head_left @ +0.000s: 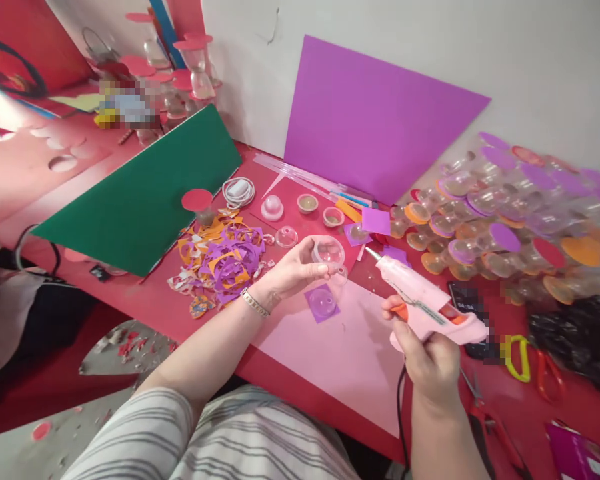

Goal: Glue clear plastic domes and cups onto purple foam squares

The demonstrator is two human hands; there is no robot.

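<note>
My left hand (pixel 300 268) pinches a clear plastic dome cup (pixel 329 252) by its side, above the table. In my right hand (pixel 427 360) is a pink hot glue gun (pixel 420 297), its nozzle pointing left toward the cup. My fingers wrap its handle near the orange trigger. Below the cup, a purple foam square (pixel 322 304) with a clear dome on it lies on a pink sheet (pixel 330 353). Behind my left hand are another clear dome (pixel 287 236) and small clear cups (pixel 333 217). A smaller purple square (pixel 377 221) lies beyond the nozzle.
Purple and orange foam scraps (pixel 230 260) are heaped at left, before a green board (pixel 145 193). Stacked clear cup pieces with coloured discs (pixel 520 207) crowd the right. Scissors (pixel 495 420), a phone (pixel 467 300) and a black bag (pixel 575 333) lie near my right arm. A purple sheet (pixel 370 127) leans on the wall.
</note>
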